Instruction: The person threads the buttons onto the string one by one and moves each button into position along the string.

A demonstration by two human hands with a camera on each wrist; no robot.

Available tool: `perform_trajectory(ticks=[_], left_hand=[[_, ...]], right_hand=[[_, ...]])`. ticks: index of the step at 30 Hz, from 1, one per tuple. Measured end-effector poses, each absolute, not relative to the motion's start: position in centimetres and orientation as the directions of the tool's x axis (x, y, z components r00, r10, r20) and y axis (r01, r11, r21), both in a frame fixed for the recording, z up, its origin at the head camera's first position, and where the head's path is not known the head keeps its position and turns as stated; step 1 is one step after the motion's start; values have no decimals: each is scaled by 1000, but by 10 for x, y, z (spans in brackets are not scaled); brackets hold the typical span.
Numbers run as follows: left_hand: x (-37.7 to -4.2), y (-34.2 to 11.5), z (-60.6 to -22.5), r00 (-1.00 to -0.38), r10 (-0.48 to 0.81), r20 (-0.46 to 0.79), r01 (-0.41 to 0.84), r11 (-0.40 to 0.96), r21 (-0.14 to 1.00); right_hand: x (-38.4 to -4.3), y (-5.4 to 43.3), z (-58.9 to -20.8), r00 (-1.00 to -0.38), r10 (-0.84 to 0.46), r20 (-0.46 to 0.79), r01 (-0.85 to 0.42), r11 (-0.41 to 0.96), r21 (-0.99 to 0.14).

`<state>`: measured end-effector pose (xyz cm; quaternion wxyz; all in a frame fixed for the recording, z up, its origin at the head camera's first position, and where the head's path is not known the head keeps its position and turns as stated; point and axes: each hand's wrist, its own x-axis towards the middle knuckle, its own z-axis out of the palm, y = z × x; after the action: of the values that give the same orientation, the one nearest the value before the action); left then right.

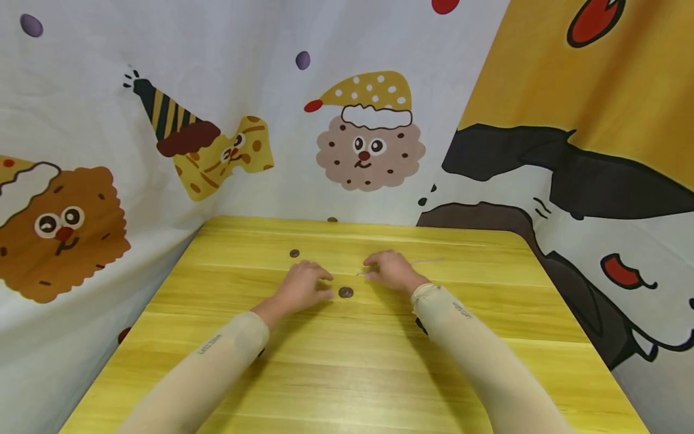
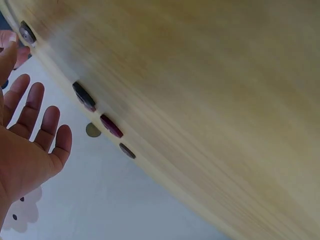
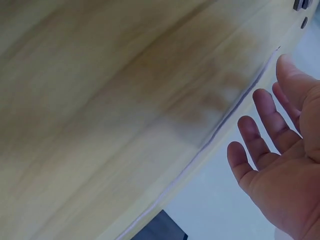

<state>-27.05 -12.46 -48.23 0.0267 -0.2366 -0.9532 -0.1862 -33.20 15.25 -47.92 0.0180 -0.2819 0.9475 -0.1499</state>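
Note:
My left hand [image 1: 303, 286] hovers low over the wooden table, its fingers loosely bent and holding nothing. Just right of its fingertips lies a dark round button-like disc [image 1: 346, 292]. A smaller dark disc [image 1: 294, 253] is farther back. Several discs show in the left wrist view, among them a black one [image 2: 83, 96] and a dark red one [image 2: 111, 125]. A thin pale string [image 1: 428, 260] passes under my right hand [image 1: 391, 269]. The right wrist view shows the string [image 3: 215, 132] stretched along the table, beside relaxed fingers that grip nothing.
The yellow wood-grain table [image 1: 347, 374] has its back edge against a hanging cloth [image 1: 271, 199] printed with cartoon figures. The cloth also runs along the left and right sides. Both forearms, in pale sleeves, reach across the table's front part.

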Motion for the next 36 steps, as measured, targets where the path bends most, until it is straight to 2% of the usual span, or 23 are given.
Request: perform_trajectory(ticks=[11, 27, 36], left_hand=[[-275, -108, -489, -872, 478, 106, 484, 809, 334], [-276, -93, -493, -872, 487, 55, 480, 827, 292], [-275, -91, -491, -871, 486, 77, 488, 834, 257]], right_hand=[[-339, 139, -483, -890, -455, 13, -440, 853, -280], [-334, 128, -484, -890, -455, 3, -447, 873, -195], [-331, 131, -484, -887, -461, -17, -451, 875, -178]])
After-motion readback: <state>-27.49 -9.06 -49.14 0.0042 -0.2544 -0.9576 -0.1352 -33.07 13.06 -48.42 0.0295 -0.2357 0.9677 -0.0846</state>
